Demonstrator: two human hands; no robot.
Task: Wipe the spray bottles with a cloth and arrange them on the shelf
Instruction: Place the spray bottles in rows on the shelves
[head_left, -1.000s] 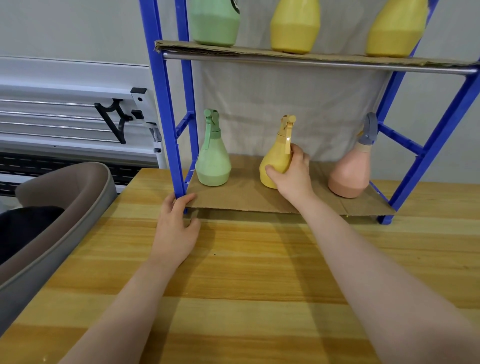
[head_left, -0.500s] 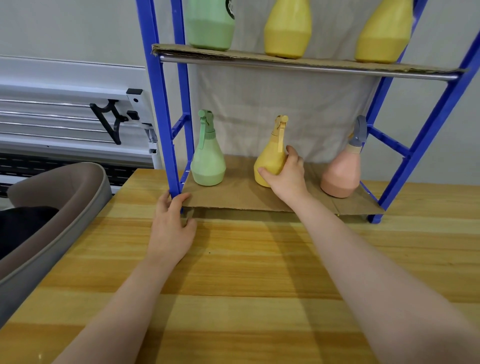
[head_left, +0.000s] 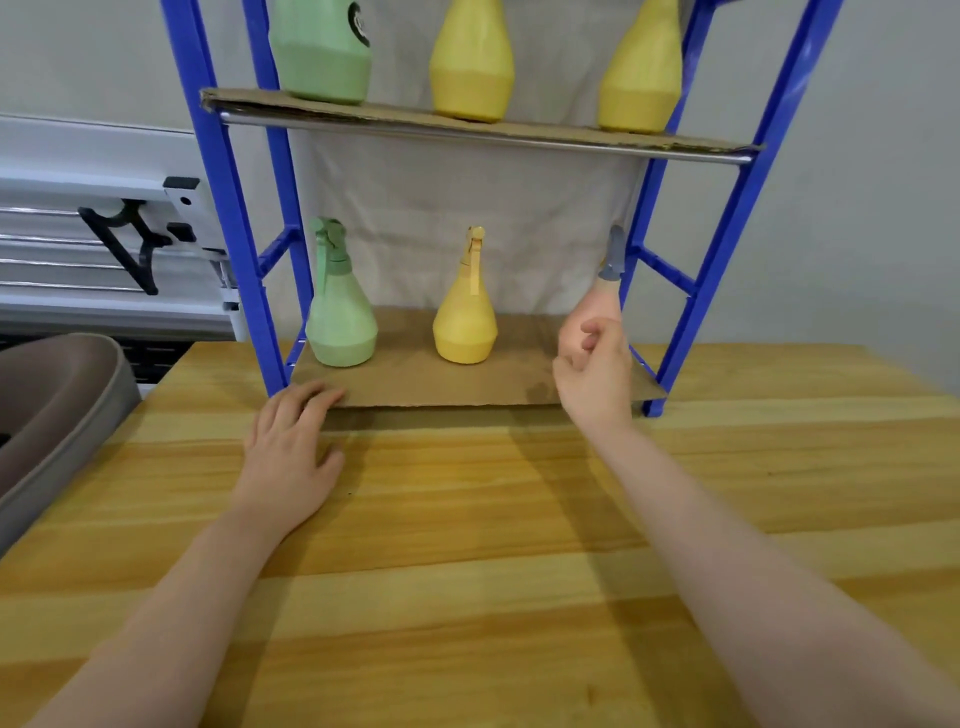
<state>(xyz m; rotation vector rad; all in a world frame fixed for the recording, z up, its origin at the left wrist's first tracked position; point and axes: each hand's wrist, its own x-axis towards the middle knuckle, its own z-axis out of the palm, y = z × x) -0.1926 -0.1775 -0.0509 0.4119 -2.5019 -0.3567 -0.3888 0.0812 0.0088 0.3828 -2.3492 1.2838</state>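
Half a second ago the right hand (head_left: 592, 371) was wrapped round the yellow spray bottle (head_left: 464, 317); now it has let go and moved right, its fingers (head_left: 589, 332) curled loosely inward around nothing, in front of the pink spray bottle (head_left: 605, 306), which it mostly hides; whether it touches that bottle cannot be told. The left hand (head_left: 291, 457) lies palm down, fingers together, fingertips on the front edge of the cardboard liner (head_left: 441, 384) of the blue shelf (head_left: 223, 171); both forearms stretch forward over the wooden table (head_left: 467, 571). The green spray bottle (head_left: 340, 317) and the yellow one stand upright on the lower level; three more stand above. A careless reach could likely tip the narrow-necked pink bottle near the liner's end; no cloth is visible.
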